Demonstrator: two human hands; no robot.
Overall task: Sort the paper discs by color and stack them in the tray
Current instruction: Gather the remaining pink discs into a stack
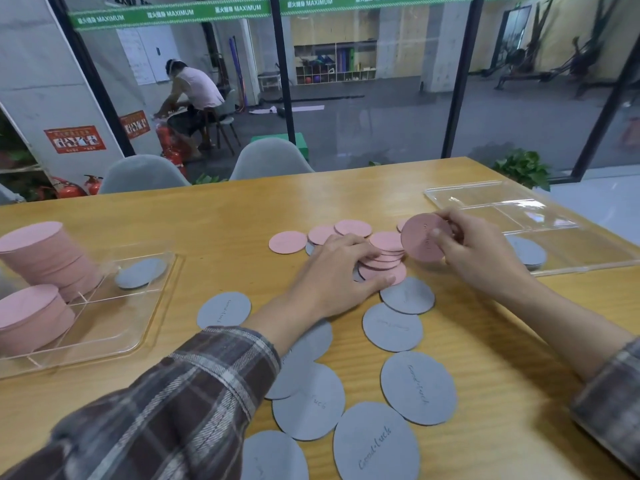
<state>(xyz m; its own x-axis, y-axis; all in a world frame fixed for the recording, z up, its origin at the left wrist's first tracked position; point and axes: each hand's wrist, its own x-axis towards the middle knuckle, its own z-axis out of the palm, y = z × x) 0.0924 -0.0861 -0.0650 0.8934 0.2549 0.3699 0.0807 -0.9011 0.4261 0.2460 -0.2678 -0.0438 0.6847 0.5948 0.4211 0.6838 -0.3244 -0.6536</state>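
Collecting pinks, mid-step. Left hand grips a small pink pile at the tabletop centre, fingers over the top and thumb under the near edge. Right hand pinches a single pink disc, held tilted just beside that pile, thumb on its face. A few loose pink discs lie flat behind the left hand.

Grey discs are scattered flat on the near tabletop, some overlapping, none in hand.

The left tray holds two tall pink stacks and one grey disc in another compartment. The right tray holds a low grey stack in its near-left compartment (other compartments look bare, though the clear plastic is hard to read).

Judgement: the step is adding the pinched disc to the hand-held pile.

- Next move needs it laid squarely on top while the left hand keeps the edges aligned.
- Then sweep in the remaining loose pinks.
- Then carry the pile to the pink stacks in the left tray.
- Greys are mostly unsorted, so the task is perhaps half done.
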